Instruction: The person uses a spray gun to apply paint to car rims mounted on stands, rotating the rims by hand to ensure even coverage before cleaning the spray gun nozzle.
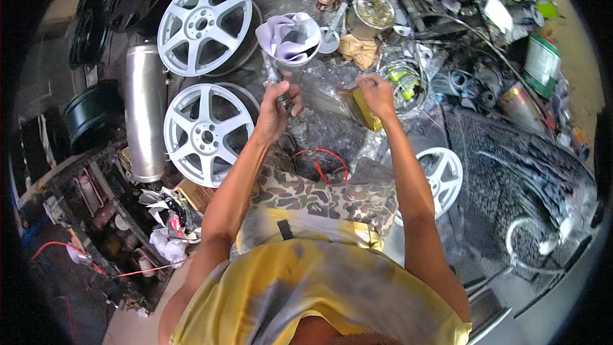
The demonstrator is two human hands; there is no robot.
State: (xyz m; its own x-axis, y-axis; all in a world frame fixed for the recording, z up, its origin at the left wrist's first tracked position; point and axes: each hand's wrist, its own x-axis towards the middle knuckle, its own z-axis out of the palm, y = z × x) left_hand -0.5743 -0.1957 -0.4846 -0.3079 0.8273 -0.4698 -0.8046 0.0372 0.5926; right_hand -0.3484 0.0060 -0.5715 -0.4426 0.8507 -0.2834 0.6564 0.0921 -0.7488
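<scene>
My left hand [280,107] is wrapped round a spray gun [271,67], held upright in front of me. On top of the gun is a cup [295,61] with a crumpled pale lilac paper [281,33] lining its mouth. To the right, my right hand [378,94] is closed at the top of a rectangular gold metal can [366,112], which hangs tilted below my fingers. The exact grip on the can is partly hidden. A red hose [331,151] curls beneath the gun, close to my camouflage shorts.
Two white alloy wheels [185,129] stand at the left, beside a silver cylinder [145,112]. Another white wheel [445,177] lies by my right forearm. Paint tins [372,11] and a coiled wire [418,99] clutter the far side. A dusty dark panel [498,166] is at right.
</scene>
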